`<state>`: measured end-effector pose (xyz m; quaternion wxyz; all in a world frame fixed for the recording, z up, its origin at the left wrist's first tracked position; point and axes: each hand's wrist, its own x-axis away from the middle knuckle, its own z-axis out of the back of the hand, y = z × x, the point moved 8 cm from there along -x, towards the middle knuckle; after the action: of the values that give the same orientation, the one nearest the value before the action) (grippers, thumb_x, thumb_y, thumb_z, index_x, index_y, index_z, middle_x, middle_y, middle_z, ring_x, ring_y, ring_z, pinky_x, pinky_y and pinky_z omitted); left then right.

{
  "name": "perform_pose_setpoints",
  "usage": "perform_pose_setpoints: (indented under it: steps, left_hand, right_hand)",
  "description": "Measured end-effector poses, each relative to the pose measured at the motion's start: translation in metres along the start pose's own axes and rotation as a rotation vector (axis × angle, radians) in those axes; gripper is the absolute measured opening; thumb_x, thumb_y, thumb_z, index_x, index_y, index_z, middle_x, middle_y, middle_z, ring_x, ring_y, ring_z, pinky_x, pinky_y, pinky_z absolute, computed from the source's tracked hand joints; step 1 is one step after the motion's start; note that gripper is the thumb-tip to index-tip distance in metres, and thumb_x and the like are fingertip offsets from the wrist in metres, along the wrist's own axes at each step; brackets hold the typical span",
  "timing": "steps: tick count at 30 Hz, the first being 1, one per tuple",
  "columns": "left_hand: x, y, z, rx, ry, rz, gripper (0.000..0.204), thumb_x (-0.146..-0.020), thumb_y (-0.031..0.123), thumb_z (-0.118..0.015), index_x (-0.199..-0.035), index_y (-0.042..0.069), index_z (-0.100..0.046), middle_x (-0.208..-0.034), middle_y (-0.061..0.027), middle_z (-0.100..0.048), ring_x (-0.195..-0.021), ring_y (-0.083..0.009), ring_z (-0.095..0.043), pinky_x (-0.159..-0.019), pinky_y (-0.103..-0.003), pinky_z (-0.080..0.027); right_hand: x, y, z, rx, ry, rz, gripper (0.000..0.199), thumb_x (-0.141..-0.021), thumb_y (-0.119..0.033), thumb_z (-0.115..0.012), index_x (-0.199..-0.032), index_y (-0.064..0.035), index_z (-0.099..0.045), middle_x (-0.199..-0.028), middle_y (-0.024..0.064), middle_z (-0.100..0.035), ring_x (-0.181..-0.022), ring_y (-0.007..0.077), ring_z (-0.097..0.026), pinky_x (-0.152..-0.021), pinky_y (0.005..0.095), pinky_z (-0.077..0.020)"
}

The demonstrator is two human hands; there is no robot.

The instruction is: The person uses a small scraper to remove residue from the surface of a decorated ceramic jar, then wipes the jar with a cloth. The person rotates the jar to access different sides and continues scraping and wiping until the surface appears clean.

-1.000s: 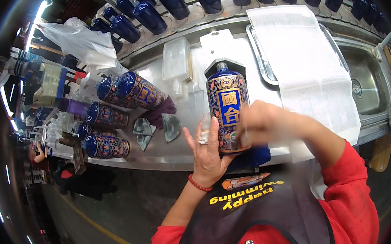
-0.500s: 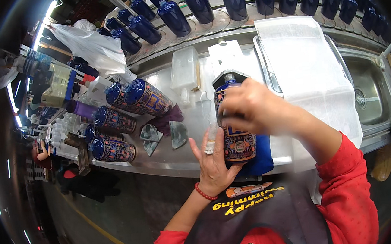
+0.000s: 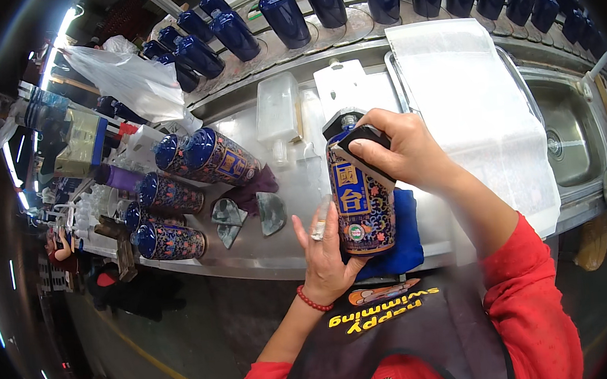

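A dark blue bottle [image 3: 366, 229] with a colourful patterned wrap lies in front of me, its neck pointing away. My left hand [image 3: 326, 263] steadies it low on the left, thumb at the base and the other fingers stretched along the side. One finger wears a white wrapping. In my right hand [image 3: 407, 150] is a flat black scraper-like block [image 3: 369, 142], held against the bottle's upper right side. Behind the neck shows a dark angular rest [image 3: 332, 125]. A blue cloth [image 3: 407, 238] is bunched beside the base.
Several wrapped bottles [image 3: 223, 157] stand at left by a purple cloth [image 3: 265, 183] and grey-green pieces [image 3: 271, 212]. A clear plastic container [image 3: 278, 109] sits beyond. White sheeting [image 3: 462, 103] covers the right, beside a sink [image 3: 570, 148]. Plain blue bottles [image 3: 285, 18] line a conveyor behind.
My right hand, blurred across the bottle's middle before, is now at its upper right with the black block plainly visible. The conveyor bottles have shifted right. My left hand stays by the base.
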<state>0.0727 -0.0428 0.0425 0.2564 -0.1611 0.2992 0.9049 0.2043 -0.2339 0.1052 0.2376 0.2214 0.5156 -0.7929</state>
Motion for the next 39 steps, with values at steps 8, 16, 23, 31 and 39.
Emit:
perform_pose_setpoints:
  steps: [8,16,23,31,39]
  left_hand:
    - [-0.005,0.015,0.003,-0.179,-0.02,-0.031,0.103,-0.08,0.047,-0.083,-0.155,-0.004,-0.033,-0.151,-0.0309,-0.043,-0.139,-0.0461,-0.042,-0.119,-0.068,-0.005]
    - [0.007,-0.002,-0.004,-0.021,0.006,0.001,0.098,-0.093,0.062,-0.06,-0.158,-0.004,-0.028,-0.147,-0.0244,-0.05,-0.14,-0.0483,-0.041,-0.115,-0.074,-0.006]
    - [0.006,-0.001,-0.001,-0.023,-0.034,0.0,0.103,-0.092,0.059,-0.065,-0.157,-0.009,-0.024,-0.147,-0.0279,-0.048,-0.143,-0.0484,-0.037,-0.115,-0.073,-0.003]
    - [-0.009,0.002,0.004,-0.1,0.023,0.003,0.102,-0.078,0.036,-0.085,-0.154,-0.008,-0.031,-0.147,-0.0274,-0.049,-0.142,-0.0452,-0.042,-0.119,-0.067,-0.006]
    - [-0.005,-0.003,-0.001,-0.073,0.044,0.006,0.114,-0.074,0.056,-0.083,-0.156,-0.005,-0.033,-0.148,-0.0232,-0.05,-0.14,-0.042,-0.042,-0.115,-0.073,-0.005]
  right_hand:
    - [0.01,0.005,-0.008,-0.044,-0.058,-0.144,0.019,-0.094,-0.019,-0.072,-0.098,-0.0012,-0.069,-0.075,0.0085,-0.069,-0.069,0.0108,-0.063,-0.06,0.0292,-0.0508]
    - [0.037,0.027,0.006,-0.056,0.105,-0.392,0.02,-0.094,-0.019,-0.069,-0.093,0.0005,-0.068,-0.078,0.0123,-0.07,-0.07,0.0143,-0.066,-0.063,0.0307,-0.0519]
    - [0.034,0.027,-0.003,-0.191,0.05,-0.382,0.018,-0.091,-0.017,-0.072,-0.095,-0.0006,-0.069,-0.08,0.0121,-0.069,-0.069,0.0201,-0.065,-0.066,0.0344,-0.0505]
    - [0.068,-0.113,-0.035,0.133,-0.627,0.364,0.014,-0.077,-0.015,-0.074,-0.08,-0.014,-0.061,-0.081,0.0033,-0.054,-0.076,0.0248,-0.059,-0.08,0.0428,-0.0439]
    - [0.047,-0.094,-0.013,0.361,-0.147,0.518,0.017,-0.074,-0.014,-0.077,-0.086,-0.01,-0.065,-0.083,0.0054,-0.055,-0.078,0.0236,-0.06,-0.077,0.0415,-0.0489]
